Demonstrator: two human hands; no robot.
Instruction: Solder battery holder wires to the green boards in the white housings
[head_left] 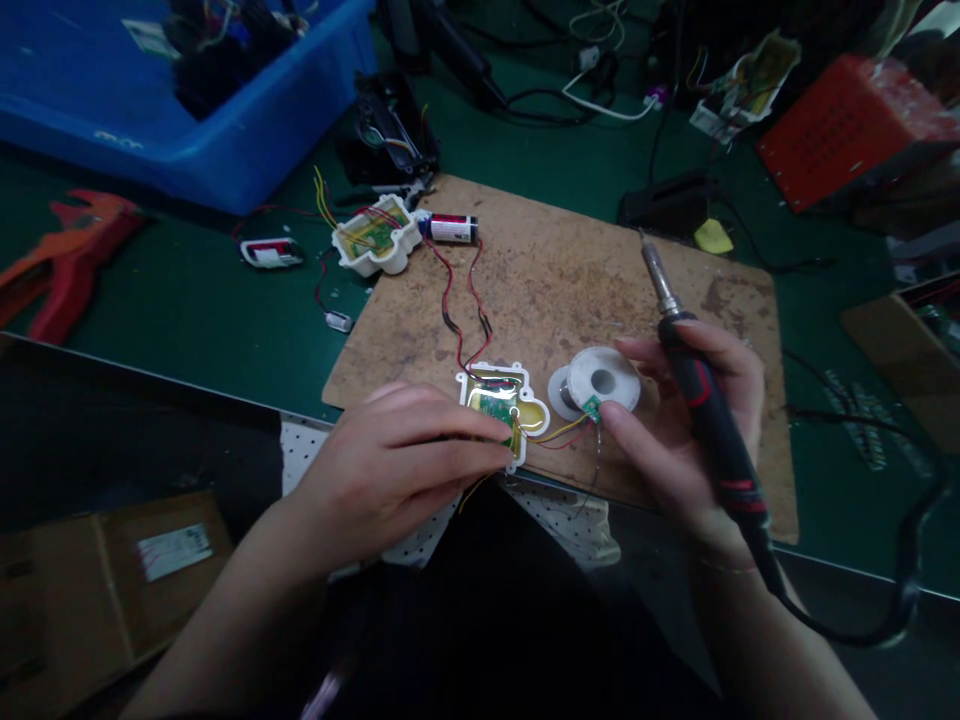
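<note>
My left hand (397,455) rests on the near edge of a brown work board (570,290), its fingers pinched on a white plastic housing (496,402) that holds a green circuit board. My right hand (686,420) grips a black and red soldering iron (697,390), tip pointing up and away. Its thumb and forefinger also pinch a tiny green board (592,407) joined to the housing by thin yellow and red wires. A spool of solder (596,383) lies just behind that small board. Red and black wires run from the housing to a battery (450,228).
A second white housing (376,238) with wires sits at the board's far left corner. A blue bin (195,90) stands at the back left, an orange tool (67,255) at the left, a red box (847,125) at the back right. Cardboard boxes (97,590) lie below left.
</note>
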